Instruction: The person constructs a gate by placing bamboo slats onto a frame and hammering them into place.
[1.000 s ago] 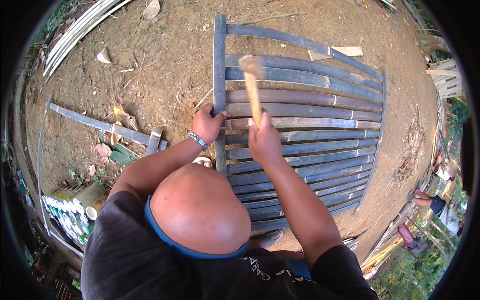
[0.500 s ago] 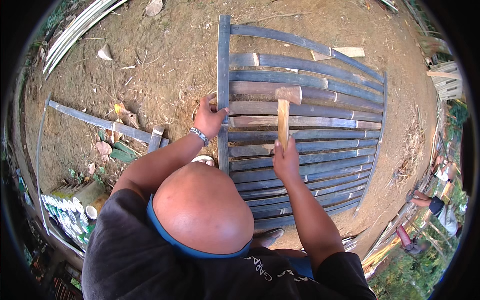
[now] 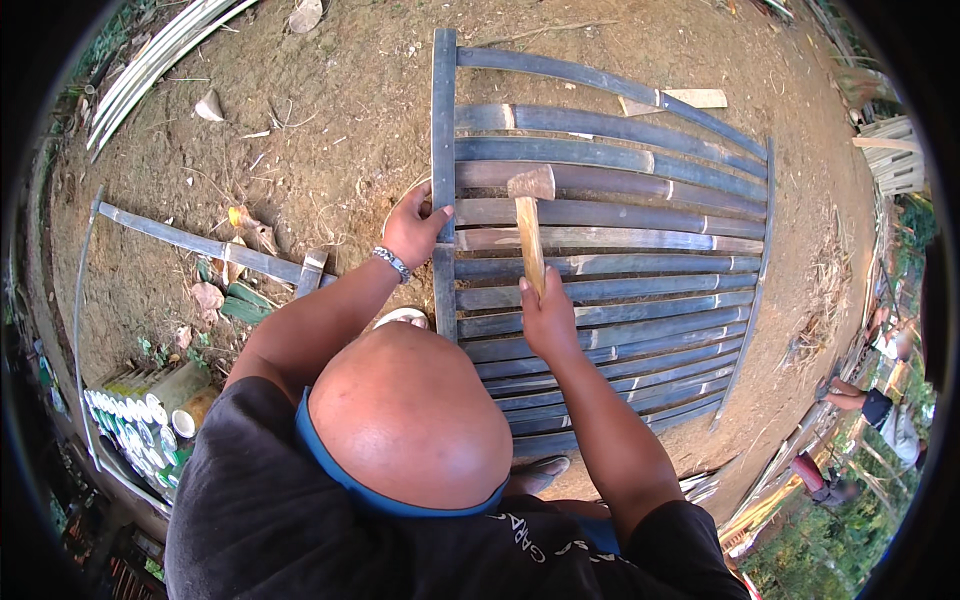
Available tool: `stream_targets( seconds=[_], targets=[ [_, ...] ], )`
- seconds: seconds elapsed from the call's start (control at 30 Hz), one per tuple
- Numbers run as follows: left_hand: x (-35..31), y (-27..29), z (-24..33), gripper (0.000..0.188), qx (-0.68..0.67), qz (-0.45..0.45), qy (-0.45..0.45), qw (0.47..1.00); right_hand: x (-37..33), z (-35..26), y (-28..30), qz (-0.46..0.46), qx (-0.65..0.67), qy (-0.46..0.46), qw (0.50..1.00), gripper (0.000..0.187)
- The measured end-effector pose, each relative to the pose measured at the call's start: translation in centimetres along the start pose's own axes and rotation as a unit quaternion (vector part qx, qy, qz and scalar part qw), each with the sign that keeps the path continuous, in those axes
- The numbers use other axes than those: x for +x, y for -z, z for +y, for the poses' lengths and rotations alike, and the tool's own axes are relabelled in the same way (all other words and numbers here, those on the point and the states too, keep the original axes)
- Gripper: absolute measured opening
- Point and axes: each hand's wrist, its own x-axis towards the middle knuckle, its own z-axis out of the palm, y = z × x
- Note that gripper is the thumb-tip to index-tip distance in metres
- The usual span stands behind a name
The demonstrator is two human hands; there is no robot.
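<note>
Gripping the hammer (image 3: 529, 225) handle, the right hand (image 3: 548, 318) has its fingers wrapped tight; the left hand (image 3: 414, 228) clasps the slatted panel's upright bar (image 3: 444, 120).

The person's head (image 3: 408, 415) blocks the near end of the upright rail (image 3: 444, 180), so where that rail ends cannot be seen. The head also hides most of a white round object (image 3: 402, 316) on the ground beside it, leaving only a thin rim. The right hand (image 3: 548, 318) covers the lower end of the hammer (image 3: 529, 215) handle. What the left hand (image 3: 415, 230) pinches against the rail is too small to tell. A second person (image 3: 885, 415) at the right rim is cut off by the dark border. The stacked cans (image 3: 130, 420) at lower left are too distorted to count.
</note>
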Motion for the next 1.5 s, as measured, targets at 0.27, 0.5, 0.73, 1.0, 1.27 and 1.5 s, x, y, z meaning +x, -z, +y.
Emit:
stream_targets(
  seconds=[0.27,0.5,0.73,1.0,1.27,1.5],
  targets=[
    [-0.7,0.4,0.6,0.053,0.067,0.016,-0.037,0.997,1.3,-2.5,-0.1,0.047,-0.023,0.020,0.998,0.047],
    [-0.7,0.3,0.5,0.044,0.130,0.011,-0.032,0.991,3.1,-4.0,0.3,-0.019,-0.080,0.004,0.997,0.048],
    [-0.7,0.2,0.8,0.041,0.106,0.025,-0.034,0.994,3.1,-4.2,0.1,-0.001,-0.066,0.003,0.998,0.050],
    [-1.2,-0.3,0.9,0.042,0.126,0.044,-0.030,0.991,3.6,-3.8,-0.1,-0.004,-0.055,0.012,0.998,0.052],
    [-1.5,-0.6,1.5,0.038,0.095,0.038,-0.024,0.994,4.1,-3.3,-0.5,0.003,-0.047,0.009,0.999,0.043],
    [-1.6,-1.0,1.0,0.043,0.098,0.089,-0.003,0.991,4.5,-3.1,-0.1,-0.030,-0.060,0.017,0.998,0.049]
  ],
)
